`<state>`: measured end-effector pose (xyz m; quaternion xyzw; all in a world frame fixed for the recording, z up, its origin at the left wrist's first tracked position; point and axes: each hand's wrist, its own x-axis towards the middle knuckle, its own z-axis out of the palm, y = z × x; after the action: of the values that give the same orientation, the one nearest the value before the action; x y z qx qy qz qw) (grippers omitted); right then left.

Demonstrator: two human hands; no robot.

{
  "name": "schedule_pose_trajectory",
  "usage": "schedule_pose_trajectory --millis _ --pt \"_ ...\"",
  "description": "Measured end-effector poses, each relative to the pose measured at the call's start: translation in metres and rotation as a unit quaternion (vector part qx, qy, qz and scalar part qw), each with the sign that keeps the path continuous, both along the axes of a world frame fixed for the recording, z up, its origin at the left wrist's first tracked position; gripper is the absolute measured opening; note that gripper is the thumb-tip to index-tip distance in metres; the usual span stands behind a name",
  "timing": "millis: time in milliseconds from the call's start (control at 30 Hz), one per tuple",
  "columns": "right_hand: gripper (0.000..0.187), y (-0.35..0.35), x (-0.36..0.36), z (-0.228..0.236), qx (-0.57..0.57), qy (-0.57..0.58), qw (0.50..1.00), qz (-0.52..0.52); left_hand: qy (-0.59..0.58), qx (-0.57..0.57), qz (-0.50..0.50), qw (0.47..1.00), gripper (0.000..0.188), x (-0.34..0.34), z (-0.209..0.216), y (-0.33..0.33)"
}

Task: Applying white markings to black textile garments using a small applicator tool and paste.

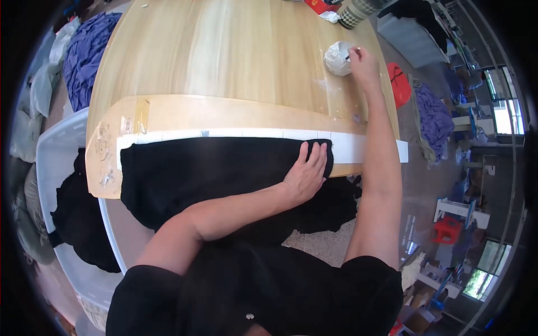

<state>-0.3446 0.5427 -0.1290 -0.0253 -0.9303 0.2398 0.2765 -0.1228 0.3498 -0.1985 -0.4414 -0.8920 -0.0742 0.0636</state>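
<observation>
Site: garment workshop. Black cloth [218, 168] lies on a wooden worktable [207, 50]; purple cloth heaps [92, 59] flank it.

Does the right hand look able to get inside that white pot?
Yes, seemingly: the right hand is at the white pot's open rim, pinching a thin stick, with nothing between.

Matt black cloth [224, 173] against glossy wood-grain tabletop [224, 61]
Smooth white plastic tub [59, 140] at nine o'clock; crumpled purple cloth [89, 61] at ten; wrinkled, film-like white wrapping [336, 57] at one.
</observation>
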Motion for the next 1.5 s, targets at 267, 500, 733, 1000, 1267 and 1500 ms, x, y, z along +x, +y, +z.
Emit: schedule_pose_trajectory --millis 267,500,733,1000,1267,1500 --pt "0.018 0.003 0.017 0.017 -0.317 -0.049 0.946 0.047 -0.016 0.015 0.026 0.999 0.061 0.002 -0.006 0.002" --pt "0.019 -0.001 0.092 0.035 -0.460 0.160 0.871 0.064 -0.034 0.050 0.035 0.998 0.059 0.011 -0.010 0.004" --pt "0.014 -0.052 0.230 -0.008 -0.483 0.085 0.872 0.002 -0.040 0.065 0.038 0.996 0.059 0.009 -0.014 0.002" --pt "0.011 -0.076 0.249 -0.027 -0.396 0.016 0.918 0.034 -0.036 0.066 0.036 0.997 0.060 0.007 -0.013 0.003" --pt "0.009 -0.079 0.240 -0.032 -0.375 -0.002 0.926 0.039 -0.029 0.064 0.037 0.997 0.063 0.007 -0.013 0.002" --pt "0.011 -0.132 0.228 -0.025 -0.351 -0.045 0.926 0.130 -0.031 0.006 0.017 0.999 0.056 0.007 -0.011 0.002"
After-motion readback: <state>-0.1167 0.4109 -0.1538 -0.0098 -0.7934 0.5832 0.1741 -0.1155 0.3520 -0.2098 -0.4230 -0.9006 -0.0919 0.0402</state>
